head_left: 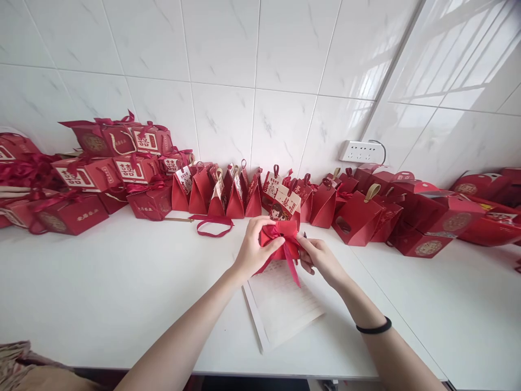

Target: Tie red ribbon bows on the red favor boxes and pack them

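A small red gift box (290, 231) with a crimson ribbon (291, 265) tied on it is held above the table. My left hand (260, 244) grips its left side, with the thumb across the front near the ribbon's knot. At the box's right edge, my right hand (319, 258) pinches with thumb and index finger, the other fingers curled below. A small dark thing (305, 235) shows by the right fingertips, too small to name. One ribbon tail hangs down over lined paper (285, 309) lying on the white table (163, 304) beneath.
Red gift boxes (240, 193) stand in a row along the tiled wall. Ribboned boxes (73, 212) are piled at the left, and larger boxes (431, 217) at the right. A loose ribbon (214, 228) lies behind my left hand. A power strip (362, 151) is against the wall.
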Available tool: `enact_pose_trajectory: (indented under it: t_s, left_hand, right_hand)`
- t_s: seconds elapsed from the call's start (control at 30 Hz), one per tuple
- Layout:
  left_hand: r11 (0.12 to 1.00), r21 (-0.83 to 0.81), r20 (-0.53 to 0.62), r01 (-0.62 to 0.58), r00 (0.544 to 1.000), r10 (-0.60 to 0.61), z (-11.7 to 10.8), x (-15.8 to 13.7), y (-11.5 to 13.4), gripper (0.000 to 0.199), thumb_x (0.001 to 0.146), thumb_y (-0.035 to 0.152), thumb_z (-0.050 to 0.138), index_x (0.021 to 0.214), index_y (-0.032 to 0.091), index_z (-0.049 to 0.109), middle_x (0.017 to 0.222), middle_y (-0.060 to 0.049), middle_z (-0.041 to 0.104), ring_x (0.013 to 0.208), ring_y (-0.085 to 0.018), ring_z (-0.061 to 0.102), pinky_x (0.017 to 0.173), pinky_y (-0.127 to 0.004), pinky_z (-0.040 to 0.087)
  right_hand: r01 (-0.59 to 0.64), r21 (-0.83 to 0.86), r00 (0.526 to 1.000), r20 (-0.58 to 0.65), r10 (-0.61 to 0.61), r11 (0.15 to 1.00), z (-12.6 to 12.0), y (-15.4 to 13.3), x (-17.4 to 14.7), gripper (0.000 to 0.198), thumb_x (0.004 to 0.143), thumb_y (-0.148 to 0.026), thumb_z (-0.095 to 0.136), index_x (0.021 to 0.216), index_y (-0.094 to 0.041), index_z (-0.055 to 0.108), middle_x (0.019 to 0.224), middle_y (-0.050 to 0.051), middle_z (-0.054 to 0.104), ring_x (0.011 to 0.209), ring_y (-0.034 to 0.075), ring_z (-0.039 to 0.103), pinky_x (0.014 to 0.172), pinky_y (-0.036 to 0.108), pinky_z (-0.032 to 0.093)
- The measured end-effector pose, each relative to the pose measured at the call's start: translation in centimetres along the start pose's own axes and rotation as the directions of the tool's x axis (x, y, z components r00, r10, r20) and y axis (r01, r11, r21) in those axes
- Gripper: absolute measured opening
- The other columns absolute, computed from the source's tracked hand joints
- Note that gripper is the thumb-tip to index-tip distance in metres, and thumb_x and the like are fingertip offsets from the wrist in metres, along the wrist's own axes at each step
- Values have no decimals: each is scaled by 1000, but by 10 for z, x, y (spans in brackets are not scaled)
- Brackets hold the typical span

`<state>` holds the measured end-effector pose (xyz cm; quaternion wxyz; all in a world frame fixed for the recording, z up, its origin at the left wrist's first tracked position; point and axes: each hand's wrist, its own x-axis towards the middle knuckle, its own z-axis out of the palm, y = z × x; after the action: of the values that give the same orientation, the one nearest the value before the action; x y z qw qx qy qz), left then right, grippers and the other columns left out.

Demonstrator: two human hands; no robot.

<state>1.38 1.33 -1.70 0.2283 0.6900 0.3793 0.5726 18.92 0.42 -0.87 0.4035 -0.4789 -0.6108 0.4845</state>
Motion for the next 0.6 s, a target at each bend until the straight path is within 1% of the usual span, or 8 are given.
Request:
enact_pose_trajectory:
  t_s: [0.07, 0.13, 0.2, 0.27, 0.37, 0.47, 0.53, 0.6]
  left_hand:
    - [999, -18, -41, 28, 999, -28, 1, -1, -1, 17, 81, 32, 58, 93, 22, 50, 111, -6, 53, 111, -20, 50, 96, -35, 39]
    - [999, -23, -82, 46, 995, -48, 3, -2, -3, 11, 83, 29, 55, 86, 21, 48, 107, -6, 53, 108, -19, 51, 93, -34, 41]
    - [999, -13, -107, 51, 993, -52, 4, -3, -5, 10, 84, 27, 53, 81, 21, 45, 107, -6, 51, 109, -19, 49, 90, -34, 42]
    - [999, -6, -132, 54, 990, -55, 5, -5, -6, 12, 85, 28, 52, 78, 21, 44, 109, -7, 49, 110, -20, 48, 87, -33, 44]
    - [998, 3, -219, 68, 973, -66, 8, -8, -5, 18, 84, 33, 53, 74, 21, 44, 105, -6, 46, 108, -20, 47, 82, -31, 45]
    - [995, -13, -300, 99, 949, -99, 12, -11, -4, 23, 82, 38, 55, 71, 21, 44, 89, -3, 44, 92, -17, 49, 77, -29, 44]
    - [989, -43, -298, 140, 943, -146, 13, -13, -4, 25, 83, 40, 53, 70, 22, 42, 80, -1, 44, 79, -15, 48, 75, -28, 43]
    - [977, -70, -279, 204, 936, -215, 14, -13, -4, 26, 84, 41, 51, 69, 22, 40, 73, 1, 44, 71, -14, 46, 72, -27, 42]
  right_hand:
    - [26, 30, 1000, 10, -26, 999, -1, 0, 0, 59, 73, -70, 54, 52, -20, 32, 42, -3, 39, 35, 8, 37, 34, 21, 28]
    - [32, 33, 999, 42, -33, 999, -3, -1, 0, 56, 73, -69, 56, 56, -19, 38, 46, -2, 45, 38, 9, 42, 34, 20, 32]
    - [31, 2, 996, 80, -31, 1000, -6, -2, -1, 53, 73, -67, 57, 60, -17, 44, 50, -1, 50, 42, 10, 47, 36, 19, 38]
    - [29, -39, 995, 92, -26, 999, -8, -2, -1, 50, 73, -64, 59, 66, -16, 49, 55, 1, 54, 46, 11, 51, 39, 20, 42]
    - [49, -43, 997, 55, -47, 998, -9, -2, 1, 48, 72, -62, 62, 72, -16, 52, 60, 1, 56, 51, 12, 55, 41, 21, 46]
    - [89, -4, 996, 14, -89, 996, -7, -1, 2, 48, 71, -63, 62, 72, -17, 49, 65, 0, 55, 55, 13, 57, 44, 22, 48]
    - [102, -1, 995, -15, -102, 995, -7, 1, 3, 51, 70, -65, 61, 71, -17, 46, 67, 0, 54, 53, 12, 57, 43, 22, 47]
    - [98, -5, 994, -39, -98, 995, -6, 3, 4, 54, 70, -69, 59, 70, -17, 45, 69, 0, 53, 49, 11, 56, 40, 20, 43]
